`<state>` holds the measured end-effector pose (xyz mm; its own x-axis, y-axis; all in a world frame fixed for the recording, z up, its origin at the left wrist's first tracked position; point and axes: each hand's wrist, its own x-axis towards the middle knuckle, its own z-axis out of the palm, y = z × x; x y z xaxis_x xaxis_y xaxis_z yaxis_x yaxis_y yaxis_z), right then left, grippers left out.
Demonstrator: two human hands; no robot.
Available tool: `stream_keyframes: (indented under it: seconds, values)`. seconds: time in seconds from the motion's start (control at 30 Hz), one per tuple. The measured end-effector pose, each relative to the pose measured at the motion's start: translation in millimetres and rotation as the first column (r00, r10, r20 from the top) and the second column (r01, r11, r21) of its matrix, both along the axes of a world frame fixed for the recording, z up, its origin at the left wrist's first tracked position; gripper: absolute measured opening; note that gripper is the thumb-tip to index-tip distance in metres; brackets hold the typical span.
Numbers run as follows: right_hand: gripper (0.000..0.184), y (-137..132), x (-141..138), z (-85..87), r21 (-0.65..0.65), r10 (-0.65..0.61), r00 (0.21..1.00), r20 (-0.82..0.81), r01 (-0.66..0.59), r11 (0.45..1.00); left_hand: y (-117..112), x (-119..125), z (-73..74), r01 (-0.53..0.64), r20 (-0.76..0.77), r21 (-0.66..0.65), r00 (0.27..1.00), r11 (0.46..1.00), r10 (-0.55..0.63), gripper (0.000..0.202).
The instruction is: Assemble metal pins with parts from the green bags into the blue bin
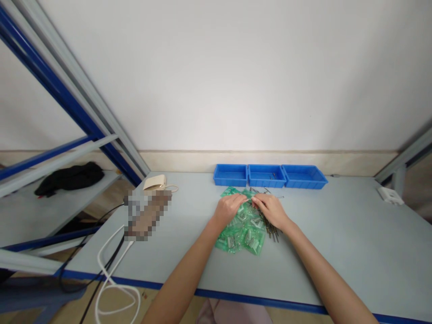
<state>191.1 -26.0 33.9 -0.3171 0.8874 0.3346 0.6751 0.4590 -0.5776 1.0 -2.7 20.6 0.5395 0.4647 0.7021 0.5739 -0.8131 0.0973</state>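
Observation:
My left hand [231, 208] and my right hand [271, 209] meet over a pile of green plastic bags [240, 231]. Both have their fingers pinched together, almost tip to tip. Something small and pale shows between the fingertips, too small to name. The bags are see-through and hold small metallic pieces. Under and beside my right hand lies a bunch of thin dark metal rods [272, 232], partly covered by the hand. One thin rod [281, 196] pokes out beyond the back of my right hand; whether it is held cannot be made out.
Three blue trays stand in a row by the wall: a left one [231, 182], a middle one [266, 183] with a few small parts, and a right one [305, 184]. A cream box [155, 182], a blurred-out item [148, 216] and a white cable [101, 252] are at left. A white socket [390, 196] lies far right.

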Motion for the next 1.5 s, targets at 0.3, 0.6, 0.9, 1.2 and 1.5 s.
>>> stream_keyframes:
  seconds: [0.3, 0.6, 0.9, 1.2, 1.5]
  values:
    - [0.031, -1, 0, 1.9, 0.064, -0.051, 0.979, -0.199, 0.065, 0.996, -1, 2, 0.3, 0.007, -0.028, 0.044, 1.0, 0.999, -0.005, 0.036]
    - [0.041, -1, 2, 2.1, 0.117, -0.036, 0.986, -0.163, 0.056, 0.992, -1, 2, -0.7, 0.009, 0.004, -0.026, 1.0, 1.0, -0.009, 0.036]
    - [0.064, 64, 32, 32.7, 0.067, -0.49, 0.871, 0.039, 0.487, 0.871, 9, -4, -3.5, -0.103, 0.068, -0.328, 0.989, 0.939, 0.132, 0.049]
    - [0.017, 43, 73, 31.6, -0.042, -0.18, 0.94, 0.291, 0.201, 0.979, 8, -4, -0.9, -0.088, 0.104, -0.38, 0.985, 0.921, 0.137, 0.054]
    - [0.015, 31, 44, 0.9, 0.066, -0.009, 0.82, 0.572, -0.035, 0.997, 6, -5, 1.4, -0.092, 0.081, -0.382, 0.988, 0.92, 0.133, 0.051]
